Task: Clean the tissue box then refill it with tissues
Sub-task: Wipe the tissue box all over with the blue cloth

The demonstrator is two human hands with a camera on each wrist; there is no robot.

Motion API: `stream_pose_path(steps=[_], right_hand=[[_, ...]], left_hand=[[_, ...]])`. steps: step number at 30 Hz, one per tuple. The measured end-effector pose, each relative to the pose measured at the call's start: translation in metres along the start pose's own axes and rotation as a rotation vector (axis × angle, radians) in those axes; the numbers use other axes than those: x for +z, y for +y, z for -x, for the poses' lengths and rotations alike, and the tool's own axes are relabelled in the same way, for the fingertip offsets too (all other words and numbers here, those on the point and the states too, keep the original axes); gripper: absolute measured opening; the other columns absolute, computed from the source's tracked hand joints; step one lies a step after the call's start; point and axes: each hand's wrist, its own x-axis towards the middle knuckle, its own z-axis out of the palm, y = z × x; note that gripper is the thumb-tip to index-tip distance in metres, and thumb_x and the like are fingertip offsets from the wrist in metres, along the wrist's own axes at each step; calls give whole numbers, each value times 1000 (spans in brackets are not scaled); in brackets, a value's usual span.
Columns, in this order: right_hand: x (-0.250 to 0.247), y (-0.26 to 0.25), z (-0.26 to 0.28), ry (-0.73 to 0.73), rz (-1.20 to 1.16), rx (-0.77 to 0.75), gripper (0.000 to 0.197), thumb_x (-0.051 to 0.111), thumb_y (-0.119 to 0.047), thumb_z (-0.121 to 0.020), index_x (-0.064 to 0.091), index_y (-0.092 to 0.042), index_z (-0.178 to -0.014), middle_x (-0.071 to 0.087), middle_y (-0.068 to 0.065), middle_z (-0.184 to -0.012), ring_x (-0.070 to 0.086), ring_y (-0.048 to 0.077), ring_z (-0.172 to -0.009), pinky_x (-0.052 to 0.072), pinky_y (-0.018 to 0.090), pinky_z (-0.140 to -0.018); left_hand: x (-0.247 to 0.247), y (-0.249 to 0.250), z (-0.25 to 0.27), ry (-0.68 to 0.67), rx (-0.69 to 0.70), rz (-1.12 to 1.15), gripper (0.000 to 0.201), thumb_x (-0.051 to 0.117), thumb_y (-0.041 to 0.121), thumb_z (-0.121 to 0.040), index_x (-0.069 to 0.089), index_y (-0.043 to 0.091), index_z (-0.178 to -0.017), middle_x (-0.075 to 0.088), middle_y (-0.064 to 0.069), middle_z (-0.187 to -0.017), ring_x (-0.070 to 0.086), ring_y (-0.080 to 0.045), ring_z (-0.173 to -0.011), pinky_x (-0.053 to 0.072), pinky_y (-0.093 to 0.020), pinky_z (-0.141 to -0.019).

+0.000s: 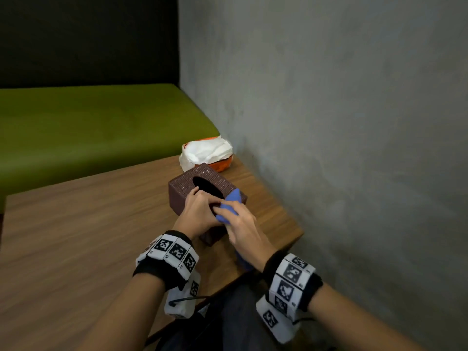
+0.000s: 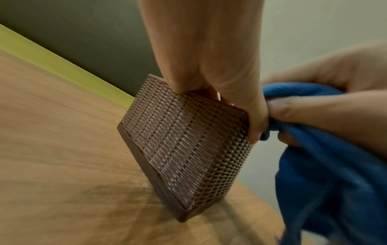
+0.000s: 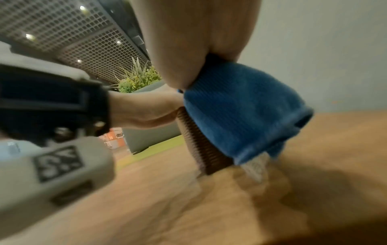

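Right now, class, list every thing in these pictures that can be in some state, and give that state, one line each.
tissue box: on the table, oval opening dark, no tissues showing
blue cloth: bunched, pressed against the box top
tissue pack: torn open, white tissues exposed, beside the wall
left hand: grips the box
right hand: holds the cloth
table: wooden, bears the box and the pack

Wooden table (image 1: pixel 76 224): brown tissue box (image 1: pixel 182 186), tissue pack (image 1: pixel 206 153).

Left hand (image 2: pixel 209 66) grips woven tissue box (image 2: pixel 184 149), right hand (image 2: pixel 335 99) holds blue cloth (image 2: pixel 335 182)
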Motion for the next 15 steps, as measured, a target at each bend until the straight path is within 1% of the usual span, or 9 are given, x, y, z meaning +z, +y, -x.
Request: stream_pose_path(steps=[1,2,4,5,7,9,11,13,15], right_hand=[[-5,6,-1,19,8,-14,43,47,4,-88,50,-7,-130,52,18,-131,49,30,-119,39,38,-105],[-12,15,-6,73,19,19,46,48,7,-86,49,-6,-131,54,19,-130,50,32,-119,38,39,-106],[-24,33,-25,223,13,110,47,49,8,-86,47,-2,-132,56,23,-129,52,34,-121,35,36,-107],[-24,31,-32,232,2,116,47,48,7,-86,45,0,-132,55,24,-129,52,35,-120,33,34,-105],[-6,15,-28,89,51,74,47,46,4,-88,41,-1,-135,53,21,-133,50,35,-120,33,36,-104],[7,10,-6,35,82,12,46,45,1,-90,42,-4,-135,52,14,-137,50,35,-118,33,36,-103],[-2,25,-2,17,126,-26,47,46,3,-88,45,-8,-134,53,11,-136,53,35,-113,30,33,-100],[-8,38,-22,18,165,-6,47,47,4,-87,48,-9,-132,53,13,-134,51,36,-109,34,36,-100],[-2,27,-38,50,107,56,41,47,2,-88,52,-6,-128,53,17,-128,48,36,-107,40,41,-97]], left_hand=[[0,0,0,6,-3,-6,81,46,61,-43,70,16,-106,70,-6,-106,56,-19,-111,13,-31,-114],[0,0,-1,13,-17,-20,80,51,61,-45,69,15,-108,68,-6,-110,54,-19,-114,12,-30,-115],[1,0,-2,38,-54,-37,70,70,51,-53,66,13,-112,64,-7,-118,49,-18,-122,9,-27,-115],[1,0,-2,45,-53,-33,67,73,47,-55,66,12,-111,64,-7,-119,49,-18,-123,9,-27,-115],[1,-2,-1,44,-7,5,67,60,54,-49,70,13,-102,69,-5,-113,55,-18,-116,13,-31,-115],[-1,-3,1,51,47,38,64,49,56,-47,73,14,-90,73,-2,-102,61,-16,-104,19,-39,-116],[-1,-2,1,60,73,26,67,47,57,-47,73,15,-93,72,2,-98,58,-9,-96,19,-37,-116],[-1,0,-1,41,72,-16,71,48,57,-47,73,15,-98,69,5,-94,52,-3,-91,17,-31,-113],[1,-2,-1,32,100,-39,59,53,52,-50,74,17,-93,73,4,-90,51,0,-86,23,-40,-115]])
